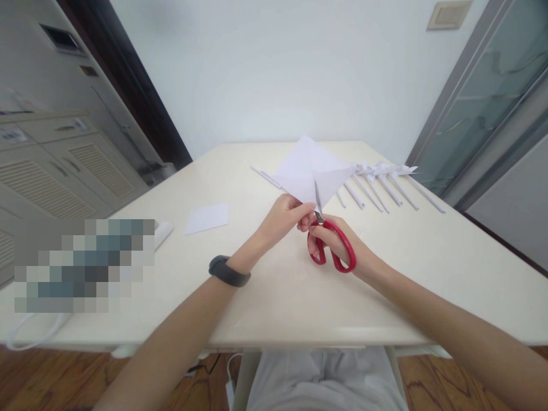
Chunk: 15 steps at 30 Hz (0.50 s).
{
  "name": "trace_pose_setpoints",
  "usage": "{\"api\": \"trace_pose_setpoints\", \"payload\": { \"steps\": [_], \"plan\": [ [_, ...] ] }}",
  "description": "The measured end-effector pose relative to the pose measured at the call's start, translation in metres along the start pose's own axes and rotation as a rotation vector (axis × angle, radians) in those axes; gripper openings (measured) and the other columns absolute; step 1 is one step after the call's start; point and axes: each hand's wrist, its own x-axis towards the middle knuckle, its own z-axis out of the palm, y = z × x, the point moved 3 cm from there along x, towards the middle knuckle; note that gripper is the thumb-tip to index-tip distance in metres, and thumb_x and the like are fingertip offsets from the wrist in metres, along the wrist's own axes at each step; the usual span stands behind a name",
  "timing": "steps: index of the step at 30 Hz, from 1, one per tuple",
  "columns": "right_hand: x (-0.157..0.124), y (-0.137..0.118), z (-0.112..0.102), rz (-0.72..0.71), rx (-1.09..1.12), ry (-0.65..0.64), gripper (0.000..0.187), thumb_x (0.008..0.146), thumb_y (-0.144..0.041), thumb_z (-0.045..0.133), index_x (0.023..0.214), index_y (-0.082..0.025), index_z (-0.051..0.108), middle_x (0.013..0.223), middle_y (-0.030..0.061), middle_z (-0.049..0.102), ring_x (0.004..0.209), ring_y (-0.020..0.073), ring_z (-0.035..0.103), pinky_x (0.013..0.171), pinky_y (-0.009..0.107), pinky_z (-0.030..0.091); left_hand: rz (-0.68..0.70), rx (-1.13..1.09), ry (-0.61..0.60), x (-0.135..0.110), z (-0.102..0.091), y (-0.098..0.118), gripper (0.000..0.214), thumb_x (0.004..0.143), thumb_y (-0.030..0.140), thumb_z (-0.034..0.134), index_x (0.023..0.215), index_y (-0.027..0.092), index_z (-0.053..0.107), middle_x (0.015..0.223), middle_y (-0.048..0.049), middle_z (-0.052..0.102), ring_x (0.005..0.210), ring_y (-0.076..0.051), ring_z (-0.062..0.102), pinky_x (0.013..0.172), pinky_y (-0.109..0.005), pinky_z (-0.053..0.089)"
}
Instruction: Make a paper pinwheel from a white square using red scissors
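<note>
Surface (265, 285) lies under a paper sheet (297, 168) that stretches forward from the left hand (291, 214), whose fingers (305, 211) pinch its near edge. Red scissors (319, 217), long axis pointing away and slightly left, meet that edge just beside; the right hand (334, 237) curls around their handles.

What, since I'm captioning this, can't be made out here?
In the head view:
Scissors: one blade, apparently hidden by the sheet.
Roll nearest the sheet: far end, covered by it.
Label on the cabinet: writing too small and blurred.
Thing at left: masked by pixelation.
Right arm: upper part, cut off by the edge.
</note>
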Motion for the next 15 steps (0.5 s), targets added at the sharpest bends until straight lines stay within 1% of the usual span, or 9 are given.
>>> {"api": "trace_pose_setpoints", "payload": {
  "steps": [6, 15],
  "plan": [
    [-0.0013, -0.0003, -0.0007, -0.007, -0.026, -0.005, 0.021, 0.079, -0.019, 0.041, 0.060, -0.018, 0.049, 0.056, 0.0001, 0.057, 0.043, 0.0103, 0.052, 0.044, 0.023, 0.041, -0.009, 0.006, -0.001, -0.0004, -0.0002, 0.0003, 0.034, 0.080, 0.024, 0.049, 0.048, 0.014, 0.051, 0.047, 0.0004, 0.052, 0.047, -0.008, 0.046, 0.052, -0.022, 0.037],
    [-0.0030, -0.0032, -0.0002, 0.014, -0.061, 0.000, 0.024, 0.080, -0.018, 0.040, 0.058, -0.017, 0.049, 0.056, 0.0003, 0.057, 0.044, 0.0102, 0.052, 0.045, 0.023, 0.041, -0.014, 0.010, 0.005, -0.0007, 0.0002, 0.0006, 0.033, 0.079, 0.025, 0.049, 0.048, 0.014, 0.051, 0.048, 0.0006, 0.052, 0.047, -0.008, 0.047, 0.051, -0.022, 0.037]
  ]
}}
